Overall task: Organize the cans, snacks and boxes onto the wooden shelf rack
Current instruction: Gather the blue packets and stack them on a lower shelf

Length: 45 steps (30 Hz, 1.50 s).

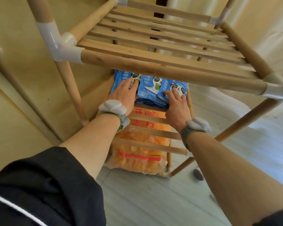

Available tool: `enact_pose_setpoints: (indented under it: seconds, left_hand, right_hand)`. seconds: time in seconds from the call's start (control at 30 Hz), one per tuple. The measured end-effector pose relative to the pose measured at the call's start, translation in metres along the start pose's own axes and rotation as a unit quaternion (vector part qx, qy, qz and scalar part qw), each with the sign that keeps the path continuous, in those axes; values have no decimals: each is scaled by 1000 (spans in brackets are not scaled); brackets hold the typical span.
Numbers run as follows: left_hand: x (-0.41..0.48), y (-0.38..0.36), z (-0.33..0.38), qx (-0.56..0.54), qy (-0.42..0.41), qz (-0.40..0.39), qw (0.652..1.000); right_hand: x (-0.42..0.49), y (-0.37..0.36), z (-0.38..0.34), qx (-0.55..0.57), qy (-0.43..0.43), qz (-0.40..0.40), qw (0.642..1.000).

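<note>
Home room, probably: pale plank floor (153, 201), cream panelled wall (15, 70), wooden slat rack (153, 51) with plastic corner joints (55, 41), holding an orange snack bag (137, 163) and blue packs (150, 85).

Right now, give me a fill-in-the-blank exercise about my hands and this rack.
The left hand and right hand rest flat on panda packets coloured ___.
The snack bag on the shelf below them is ___.
The rack has shelves of wooden ___.
Missing words: blue, orange, slats.

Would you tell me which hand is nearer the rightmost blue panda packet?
Right. The right hand rests on the rightmost packet; the left hand lies on the leftmost packet.
</note>
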<state>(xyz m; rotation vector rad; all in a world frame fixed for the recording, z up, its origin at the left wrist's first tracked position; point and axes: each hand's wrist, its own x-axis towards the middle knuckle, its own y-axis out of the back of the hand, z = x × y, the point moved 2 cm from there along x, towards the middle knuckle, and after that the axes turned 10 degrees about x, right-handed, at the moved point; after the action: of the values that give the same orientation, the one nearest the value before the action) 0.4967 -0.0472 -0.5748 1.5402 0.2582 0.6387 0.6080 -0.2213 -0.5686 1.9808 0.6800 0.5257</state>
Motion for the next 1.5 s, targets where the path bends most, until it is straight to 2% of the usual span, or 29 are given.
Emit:
enact_pose_setpoints:
  seconds: [0.13,0.2,0.3,0.37,0.47,0.6,0.87,1.03,1.17,1.37,1.5]
  left_hand:
    - [-3,-1,1,-5,13,-25,1000]
    - [-7,6,3,0,0,-11,1000]
    - [-18,15,10,84,-100,40,991]
    - [-22,14,16,121,-150,22,981]
    - [-17,10,22,126,-116,-24,985]
    - [-13,10,31,141,-81,-25,986]
    - [-22,19,34,134,-79,-45,987]
    - [-49,52,23,130,-80,-55,987]
    - [-91,73,19,85,-44,-122,988]
    - [-147,126,34,71,-43,-187,979]
    - [-179,151,56,82,-64,-210,972]
  right_hand:
    - [3,6,9,-23,19,-15,999]
    - [3,4,8,-25,10,-4,1000]
    - [0,2,0,-34,-23,17,999]
    - [-5,3,-5,-36,-45,26,998]
    - [-14,3,-9,-32,-63,43,997]
    - [-13,1,-9,-59,-60,80,993]
    - [-16,4,-12,-68,-93,11,993]
    - [-51,27,-37,-73,-66,6,995]
    - [-86,42,-52,-45,-46,-40,997]
    - [-142,89,-62,-64,6,-141,988]
    - [-182,121,-60,-72,5,-145,987]
